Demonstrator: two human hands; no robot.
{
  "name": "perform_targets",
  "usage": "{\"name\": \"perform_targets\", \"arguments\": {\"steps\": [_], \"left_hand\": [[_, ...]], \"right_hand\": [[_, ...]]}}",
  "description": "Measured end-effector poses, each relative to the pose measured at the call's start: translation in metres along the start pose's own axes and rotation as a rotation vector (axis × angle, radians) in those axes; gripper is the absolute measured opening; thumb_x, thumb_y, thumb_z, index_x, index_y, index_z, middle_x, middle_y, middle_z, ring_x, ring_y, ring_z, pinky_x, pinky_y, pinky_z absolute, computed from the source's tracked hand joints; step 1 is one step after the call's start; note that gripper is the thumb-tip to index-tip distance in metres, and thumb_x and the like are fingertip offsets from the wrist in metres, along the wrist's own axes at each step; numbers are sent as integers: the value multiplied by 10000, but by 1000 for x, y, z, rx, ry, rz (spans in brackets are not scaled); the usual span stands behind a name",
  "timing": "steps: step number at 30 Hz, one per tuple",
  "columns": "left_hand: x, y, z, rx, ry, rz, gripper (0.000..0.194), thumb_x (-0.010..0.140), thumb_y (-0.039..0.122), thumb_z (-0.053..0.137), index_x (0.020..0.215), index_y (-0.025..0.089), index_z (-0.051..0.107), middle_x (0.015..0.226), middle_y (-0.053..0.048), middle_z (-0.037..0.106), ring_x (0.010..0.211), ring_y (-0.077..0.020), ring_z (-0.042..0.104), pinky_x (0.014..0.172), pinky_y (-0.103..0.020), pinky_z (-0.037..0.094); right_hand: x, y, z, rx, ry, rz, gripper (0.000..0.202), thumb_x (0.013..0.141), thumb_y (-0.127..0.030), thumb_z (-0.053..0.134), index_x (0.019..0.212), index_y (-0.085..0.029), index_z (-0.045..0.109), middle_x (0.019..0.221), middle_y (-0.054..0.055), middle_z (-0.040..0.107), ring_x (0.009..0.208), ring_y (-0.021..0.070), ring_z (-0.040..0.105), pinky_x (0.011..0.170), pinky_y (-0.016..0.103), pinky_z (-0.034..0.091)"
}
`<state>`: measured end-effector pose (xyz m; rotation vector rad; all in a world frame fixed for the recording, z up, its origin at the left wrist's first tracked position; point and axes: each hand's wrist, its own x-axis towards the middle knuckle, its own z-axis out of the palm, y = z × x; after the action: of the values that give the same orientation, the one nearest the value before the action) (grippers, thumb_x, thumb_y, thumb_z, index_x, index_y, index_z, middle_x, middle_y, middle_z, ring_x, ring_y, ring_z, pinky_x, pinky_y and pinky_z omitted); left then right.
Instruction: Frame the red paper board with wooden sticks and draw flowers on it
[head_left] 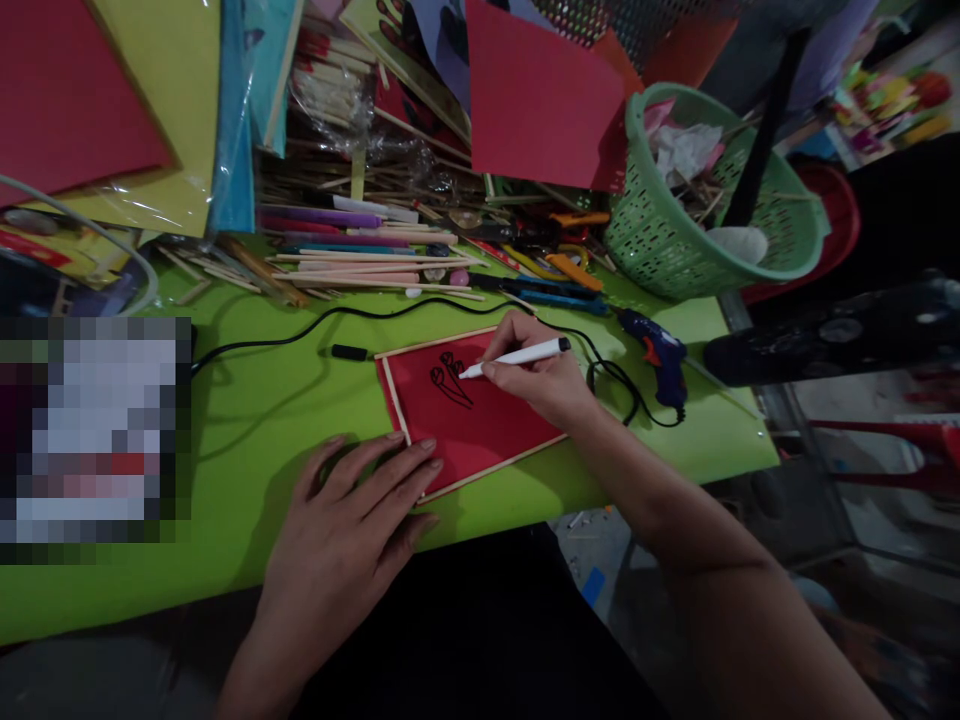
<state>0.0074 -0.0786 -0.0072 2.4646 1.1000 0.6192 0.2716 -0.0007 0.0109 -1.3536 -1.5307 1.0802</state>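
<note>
A red card (487, 430) edged with thin wooden sticks lies on the green table in front of me. Black line-drawn flowers (448, 378) with curved stems show on its upper left part. My right hand (544, 378) grips a white marker (525, 354), its tip touching the card beside the drawing. My left hand (360, 510) rests flat, fingers spread, over the card's lower left corner and the table. The black marker cap (349, 352) lies just left of the card. Part of the card's right side is hidden under my right hand.
Behind the card runs a black cable (315, 325). A blue glue gun (656, 355) lies to the right, below a green basket (720, 265) of scraps. Pens and wooden sticks (352, 265) crowd the back. A blurred-out screen (90, 430) stands at left on the green table (247, 420).
</note>
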Motion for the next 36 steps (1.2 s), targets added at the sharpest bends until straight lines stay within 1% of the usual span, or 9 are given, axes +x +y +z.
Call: {"name": "perform_targets", "arguments": {"steps": [4,10,15,20,25,31,36], "left_hand": [[-1,-1,0,12,-4,-4,379,1013,312,600,1392,321,617,1392,27,706,1279,-246,617,1178,-499,338],[-2,-3,0,56,-33,49,433,997,287,631,1427,303,581,1428,28,682,1295,-257,595,1167,-517,338],[-1,-2,0,43,-31,30,435,1001,286,623,1433,313,577,1432,46,679,1281,-252,601,1168,-514,338],[-1,-1,0,23,-9,-6,388,1003,309,607,1391,331,624,1378,24,715,1277,-250,624,1179,-497,344],[-1,-2,0,61,-23,41,426,1006,295,607,1432,305,585,1416,18,691,1288,-257,608,1168,-507,347],[-3,-7,1,103,-54,81,488,993,281,624,1474,296,543,1440,11,674,1300,-269,597,1160,-527,347],[-2,-4,0,87,-42,56,437,1006,289,604,1442,304,570,1427,19,682,1276,-265,608,1148,-519,350]], "right_hand": [[0,0,0,-23,4,10,109,763,-219,696,738,-219,590,699,-35,588,641,121,487,590,302,345],[0,-2,-1,-9,-7,-4,100,762,-198,685,735,-216,590,694,-39,586,640,117,495,590,301,345],[0,-2,0,-25,0,23,94,756,-213,689,740,-219,597,697,-35,594,647,123,492,595,298,350],[1,-1,0,-26,-9,29,101,749,-227,692,739,-219,591,687,-38,589,640,127,486,586,293,344],[1,2,-1,-27,-18,7,99,759,-200,685,746,-221,588,687,-41,587,638,122,484,586,292,339],[0,2,-1,-43,-26,38,98,759,-201,679,744,-222,585,696,-34,592,650,123,488,597,302,347],[0,-1,-1,-27,-34,36,95,737,-201,664,719,-223,574,689,-33,581,643,121,480,595,308,347]]}}
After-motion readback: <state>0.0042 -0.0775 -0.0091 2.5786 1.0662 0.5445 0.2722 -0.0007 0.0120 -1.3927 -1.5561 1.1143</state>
